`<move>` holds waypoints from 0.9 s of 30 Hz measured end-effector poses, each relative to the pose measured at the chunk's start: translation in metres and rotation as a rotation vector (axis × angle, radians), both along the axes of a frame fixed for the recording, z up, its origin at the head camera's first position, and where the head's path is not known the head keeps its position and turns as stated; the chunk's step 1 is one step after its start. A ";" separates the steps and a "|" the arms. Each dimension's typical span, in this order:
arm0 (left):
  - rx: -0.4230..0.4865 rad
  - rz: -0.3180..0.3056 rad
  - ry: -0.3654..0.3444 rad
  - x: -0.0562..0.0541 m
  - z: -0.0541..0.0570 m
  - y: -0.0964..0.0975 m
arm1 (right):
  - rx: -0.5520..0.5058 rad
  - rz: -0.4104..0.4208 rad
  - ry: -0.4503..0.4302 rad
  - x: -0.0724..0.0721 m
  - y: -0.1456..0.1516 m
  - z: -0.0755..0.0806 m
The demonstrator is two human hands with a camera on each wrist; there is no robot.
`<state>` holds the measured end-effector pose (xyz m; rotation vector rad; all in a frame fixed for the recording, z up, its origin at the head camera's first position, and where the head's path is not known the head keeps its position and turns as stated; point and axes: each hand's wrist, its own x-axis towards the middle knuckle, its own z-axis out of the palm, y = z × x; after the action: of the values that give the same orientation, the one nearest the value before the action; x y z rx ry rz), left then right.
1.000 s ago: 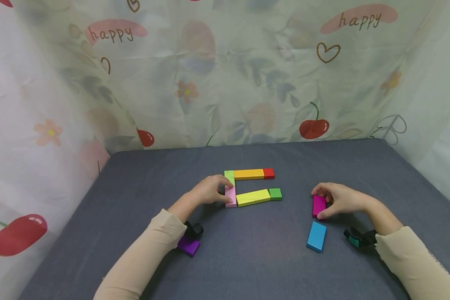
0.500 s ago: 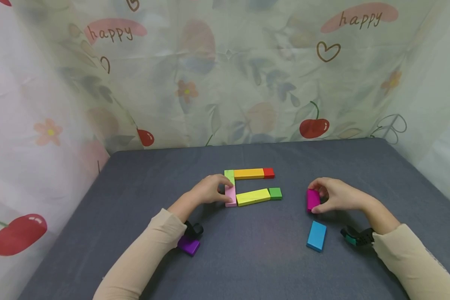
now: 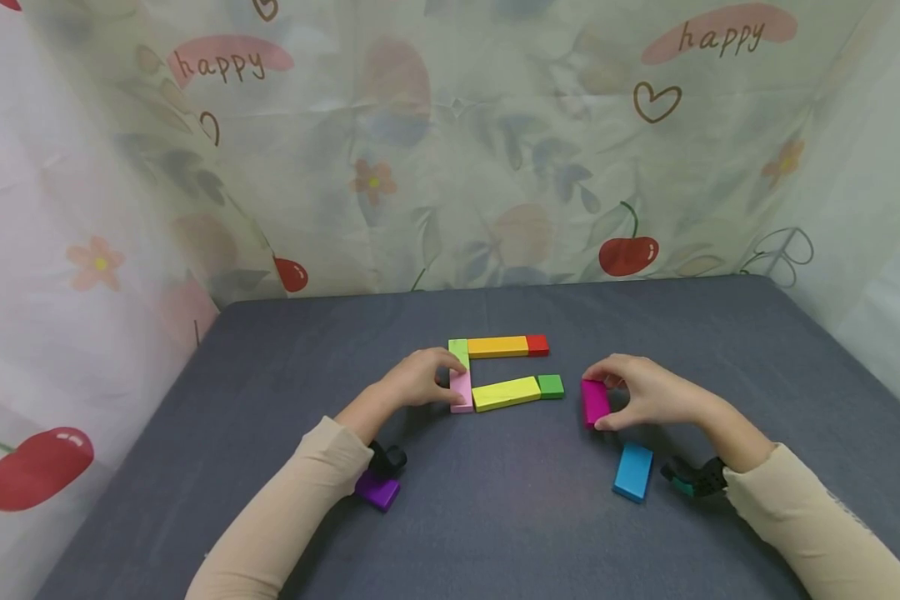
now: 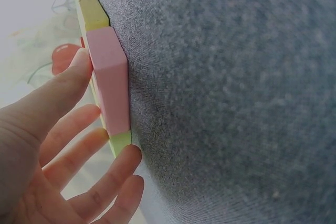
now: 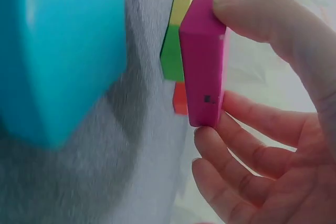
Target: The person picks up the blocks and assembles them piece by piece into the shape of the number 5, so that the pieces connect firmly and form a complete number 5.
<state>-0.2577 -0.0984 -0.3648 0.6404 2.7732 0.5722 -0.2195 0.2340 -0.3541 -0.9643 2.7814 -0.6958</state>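
Note:
My right hand (image 3: 652,392) pinches a magenta block (image 3: 594,405) between thumb and fingertips, just right of the green block (image 3: 551,387). In the right wrist view, the thumb lies on one end of the magenta block (image 5: 203,72) and the fingers on the other. My left hand (image 3: 417,379) rests with relaxed fingers at a pink block (image 3: 462,388) and a light green block (image 3: 458,347), laid end to end. The left wrist view has its thumb beside the pink block (image 4: 113,82). A yellow block (image 3: 506,394) runs from the pink one to the green one.
An orange block (image 3: 497,347) and a red block (image 3: 537,345) extend right from the light green one. Below my right hand lies a blue block (image 3: 633,472). A purple block (image 3: 378,492) is partly hidden by my left wrist. Grey cloth (image 3: 510,533) covers the table.
My right hand has carried the magenta block left, from above the blue block toward the green block. The left hand and the other blocks have stayed in place.

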 end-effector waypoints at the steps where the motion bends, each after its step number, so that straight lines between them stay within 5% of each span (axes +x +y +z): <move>1: 0.000 0.001 -0.002 0.000 0.000 0.000 | 0.000 0.006 0.002 0.000 -0.002 0.000; 27: 0.007 -0.008 0.001 -0.001 0.000 0.000 | 0.080 0.074 -0.080 0.003 -0.043 -0.001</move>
<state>-0.2583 -0.0988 -0.3652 0.6534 2.7693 0.5800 -0.2166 0.1911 -0.3554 -0.9957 2.6677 -0.5945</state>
